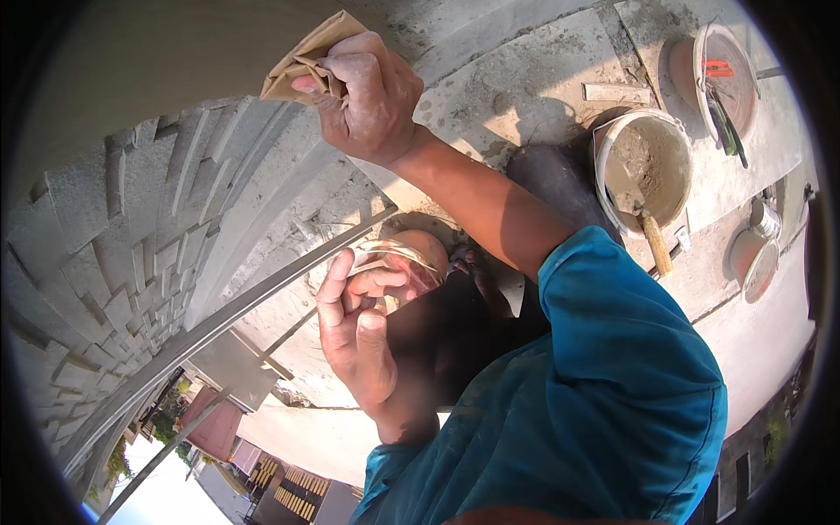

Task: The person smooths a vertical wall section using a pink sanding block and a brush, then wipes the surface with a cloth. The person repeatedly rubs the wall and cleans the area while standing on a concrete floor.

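My right hand (372,96) reaches up to the top of the head view, its fingers closed round a folded piece of brown paper (302,63). The paper lies against or close to the smooth grey wall surface (184,52); I cannot tell whether it touches. Lower down, my left hand (357,337) is raised with bent fingers, the thumb apart from them and nothing visible in it. Behind its fingertips stands a bucket (424,249), partly hidden by the hand and my dark-clothed leg. Both hands look dusty with pale powder.
A bucket of grey mortar (643,144) with a wooden-handled trowel (654,241) stands to the right. Beyond it are a tool bucket (704,66), a wooden strip (617,93) and a small pail (758,262). Stacked-stone cladding (114,254) fills the left; a long bar (271,284) crosses beside it.
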Demonstrator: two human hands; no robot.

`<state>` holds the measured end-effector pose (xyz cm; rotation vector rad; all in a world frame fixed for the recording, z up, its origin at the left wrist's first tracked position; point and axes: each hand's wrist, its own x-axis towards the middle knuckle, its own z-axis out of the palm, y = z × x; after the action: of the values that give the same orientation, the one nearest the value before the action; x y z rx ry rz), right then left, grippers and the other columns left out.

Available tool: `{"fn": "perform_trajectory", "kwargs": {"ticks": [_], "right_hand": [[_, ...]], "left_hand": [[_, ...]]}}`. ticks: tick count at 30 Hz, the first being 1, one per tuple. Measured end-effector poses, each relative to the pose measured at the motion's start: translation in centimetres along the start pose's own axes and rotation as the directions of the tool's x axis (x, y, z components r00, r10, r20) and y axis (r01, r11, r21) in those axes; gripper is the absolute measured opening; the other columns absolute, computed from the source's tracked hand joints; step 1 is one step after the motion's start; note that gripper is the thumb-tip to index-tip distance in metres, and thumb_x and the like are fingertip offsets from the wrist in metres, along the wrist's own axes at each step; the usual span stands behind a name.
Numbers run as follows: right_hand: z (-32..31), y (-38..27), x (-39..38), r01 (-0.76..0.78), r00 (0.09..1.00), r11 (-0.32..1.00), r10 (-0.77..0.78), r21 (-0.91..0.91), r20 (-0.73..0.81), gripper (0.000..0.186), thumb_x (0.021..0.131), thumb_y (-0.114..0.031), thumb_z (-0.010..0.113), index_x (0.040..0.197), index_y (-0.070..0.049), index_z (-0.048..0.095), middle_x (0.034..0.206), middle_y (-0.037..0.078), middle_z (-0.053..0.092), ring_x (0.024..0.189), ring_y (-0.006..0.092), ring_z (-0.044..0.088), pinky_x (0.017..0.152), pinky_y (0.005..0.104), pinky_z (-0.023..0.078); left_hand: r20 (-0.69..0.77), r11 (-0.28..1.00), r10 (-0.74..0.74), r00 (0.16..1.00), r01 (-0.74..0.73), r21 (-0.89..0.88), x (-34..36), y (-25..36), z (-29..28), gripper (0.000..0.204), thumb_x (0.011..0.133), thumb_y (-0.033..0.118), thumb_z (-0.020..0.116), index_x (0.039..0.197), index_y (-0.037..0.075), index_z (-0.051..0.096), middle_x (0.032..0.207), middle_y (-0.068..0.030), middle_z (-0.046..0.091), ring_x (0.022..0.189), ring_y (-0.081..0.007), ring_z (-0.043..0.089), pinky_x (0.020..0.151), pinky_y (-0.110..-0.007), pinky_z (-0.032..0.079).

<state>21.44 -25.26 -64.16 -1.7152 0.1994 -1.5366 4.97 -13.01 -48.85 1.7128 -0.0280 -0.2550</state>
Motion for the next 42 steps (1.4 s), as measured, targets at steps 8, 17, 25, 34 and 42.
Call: {"fn": "perform_trajectory", "kwargs": {"ticks": [8, 17, 25, 34, 42], "right_hand": [[-0.4, 1.2, -1.4, -0.176, 0.983, 0.984, 0.174, -0.021, -0.055, 0.031, 0.094, -0.037, 0.068, 0.095, -0.009, 0.053, 0.085, 0.007, 0.063, 0.065, 0.0243, 0.062, 0.055, 0.0329, 0.047], [0.5, 0.9, -0.7, -0.221, 0.969, 0.975, 0.218, -0.015, -0.113, 0.034, 0.097, -0.04, 0.064, 0.095, -0.008, 0.052, 0.087, 0.007, 0.063, 0.068, 0.024, 0.065, 0.056, 0.0337, 0.05], [0.2, 0.7, -1.0, -0.274, 0.958, 0.961, 0.272, -0.019, -0.088, 0.037, 0.096, -0.039, 0.067, 0.102, -0.006, 0.05, 0.091, 0.009, 0.063, 0.074, 0.0251, 0.067, 0.061, 0.0335, 0.052], [0.7, -1.7, 2.9, -0.169, 0.973, 0.984, 0.177, 0.063, -0.148, 0.041, 0.092, -0.046, 0.07, 0.097, -0.009, 0.052, 0.078, 0.003, 0.061, 0.059, 0.0231, 0.062, 0.052, 0.0363, 0.049], [0.9, -2.2, 5.2, -0.112, 0.981, 0.991, 0.121, 0.07, -0.151, 0.042, 0.092, -0.045, 0.07, 0.093, -0.007, 0.052, 0.081, 0.005, 0.059, 0.058, 0.0169, 0.059, 0.05, 0.0317, 0.046]], "left_hand": [[0.0, 0.998, -0.033, 0.999, 0.033, -0.062, -0.7, 0.1, -0.6, 0.067, 0.097, 0.038, 0.064, 0.143, -0.007, 0.043, 0.1, -0.0171, 0.067, 0.093, -0.0232, 0.063, 0.083, -0.037, 0.051], [0.044, 0.987, -0.048, 0.998, 0.054, -0.151, -1.1, 0.5, -1.4, 0.068, 0.095, 0.035, 0.067, 0.142, -0.007, 0.041, 0.107, -0.0197, 0.067, 0.096, -0.0229, 0.062, 0.09, -0.037, 0.052], [0.063, 0.986, -0.013, 0.998, 0.023, -0.168, -1.1, 0.1, -1.9, 0.067, 0.096, 0.034, 0.067, 0.142, -0.007, 0.041, 0.108, -0.0185, 0.067, 0.098, -0.0235, 0.062, 0.088, -0.038, 0.053], [0.058, 0.967, 0.121, 0.991, -0.104, -0.234, -1.1, 0.9, -2.7, 0.069, 0.099, 0.036, 0.06, 0.147, -0.008, 0.035, 0.105, -0.0174, 0.065, 0.094, -0.0246, 0.064, 0.087, -0.04, 0.051], [-0.006, 0.433, 0.657, 0.754, -0.384, -0.816, -2.9, 9.9, -4.3, 0.092, 0.1, 0.035, 0.058, 0.158, 0.007, -0.008, 0.161, -0.0135, 0.012, 0.133, -0.0334, 0.051, 0.115, -0.059, 0.016]]}}
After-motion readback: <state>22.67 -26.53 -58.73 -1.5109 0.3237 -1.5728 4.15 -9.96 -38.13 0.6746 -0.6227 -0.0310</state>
